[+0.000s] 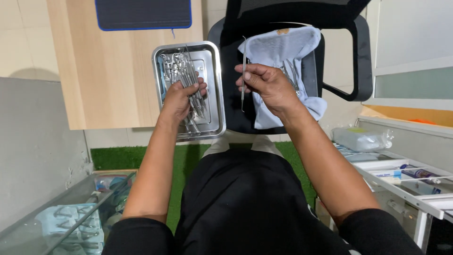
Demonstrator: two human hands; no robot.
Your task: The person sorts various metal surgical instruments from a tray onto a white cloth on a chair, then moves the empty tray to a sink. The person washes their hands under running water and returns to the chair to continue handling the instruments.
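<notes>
My left hand (pixel 178 99) grips a bundle of several thin metal dental instruments (pixel 188 75) above a steel tray (pixel 213 85) that lies on a black chair seat. More instruments lie in the tray beneath the bundle. My right hand (pixel 266 85) pinches a single slender metal probe (pixel 243 71) and holds it upright in front of a pale blue cloth (pixel 283 47). The cloth is spread over the chair, with a few more metal tools (pixel 292 75) lying on it beside my right hand.
A black office chair (pixel 339 19) stands ahead, next to a wooden desk (pixel 94 71) bearing a dark mat (pixel 141 14). A glass-topped cabinet (pixel 56 217) with blue cloths sits at lower left. A white drawer tray (pixel 401 174) of supplies and a plastic packet (pixel 361 139) are at right. Green carpet (pixel 118 158) covers the floor.
</notes>
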